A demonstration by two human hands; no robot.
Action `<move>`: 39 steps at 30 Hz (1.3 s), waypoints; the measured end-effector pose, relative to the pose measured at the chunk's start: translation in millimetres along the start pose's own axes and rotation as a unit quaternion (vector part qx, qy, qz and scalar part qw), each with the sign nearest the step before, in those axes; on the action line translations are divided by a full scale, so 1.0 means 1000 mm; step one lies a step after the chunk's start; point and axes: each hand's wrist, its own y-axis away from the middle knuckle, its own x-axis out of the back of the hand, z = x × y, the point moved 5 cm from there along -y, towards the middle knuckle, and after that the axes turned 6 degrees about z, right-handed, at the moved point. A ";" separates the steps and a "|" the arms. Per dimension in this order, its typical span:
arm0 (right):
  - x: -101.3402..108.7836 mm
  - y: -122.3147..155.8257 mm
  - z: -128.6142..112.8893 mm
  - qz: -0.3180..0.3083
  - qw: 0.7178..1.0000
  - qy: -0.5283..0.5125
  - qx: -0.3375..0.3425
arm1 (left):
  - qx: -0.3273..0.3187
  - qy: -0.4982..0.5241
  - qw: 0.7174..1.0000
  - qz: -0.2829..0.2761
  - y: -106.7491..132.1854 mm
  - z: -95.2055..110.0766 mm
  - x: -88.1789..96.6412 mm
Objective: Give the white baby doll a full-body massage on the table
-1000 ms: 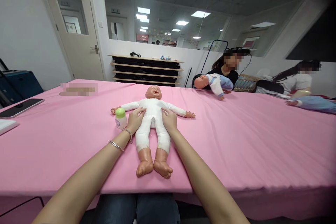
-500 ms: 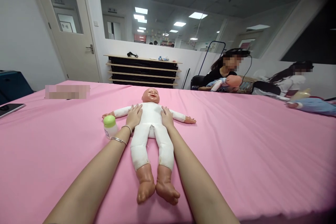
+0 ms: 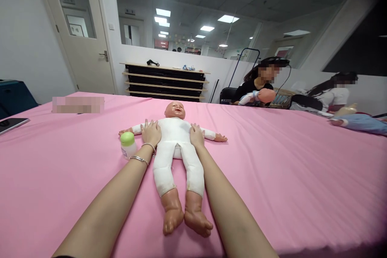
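A baby doll (image 3: 177, 145) in a white cloth body lies on its back on the pink table (image 3: 287, 169), head away from me, arms spread, bare feet toward me. My left hand (image 3: 150, 132) rests flat on the doll's chest near its shoulder on the left side. My right hand (image 3: 196, 135) lies on the chest at the other shoulder. Neither hand grips anything. A small white bottle with a green cap (image 3: 127, 145) stands just left of my left wrist, which wears two bracelets.
Two other people sit at the far right side, one holding a doll (image 3: 260, 96), the other beside a doll in blue (image 3: 359, 122). A phone (image 3: 12, 124) lies at the left edge. A low shelf (image 3: 165, 80) and a door (image 3: 78, 36) are behind.
Both my hands slid from the doll's belly up to its chest and out toward the shoulders. The view shifted closer over the table. The person opposite turned their doll around.
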 end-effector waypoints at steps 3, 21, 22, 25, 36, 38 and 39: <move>0.012 0.000 0.006 0.104 0.994 -0.035 -0.004 | 0.017 0.014 0.998 0.066 -0.002 -0.004 0.006; 0.016 0.002 0.001 0.145 0.988 0.011 0.048 | -0.009 0.053 0.994 0.093 -0.004 -0.003 0.008; 0.013 0.001 -0.004 0.114 0.989 -0.014 0.094 | -0.038 0.085 0.991 0.094 -0.005 0.000 0.008; -0.003 0.000 -0.013 -0.033 0.983 -0.041 0.174 | -0.142 0.157 0.977 0.000 -0.006 0.014 -0.001; 0.020 0.004 0.002 0.202 0.979 0.034 0.021 | 0.049 -0.031 0.995 0.080 -0.002 -0.010 0.008; 0.011 0.001 -0.008 0.121 0.985 -0.025 0.122 | 0.019 0.004 0.995 0.101 -0.005 -0.007 0.009; 0.004 0.001 -0.013 0.059 0.984 -0.045 0.164 | -0.012 0.027 0.995 0.095 -0.006 -0.003 0.008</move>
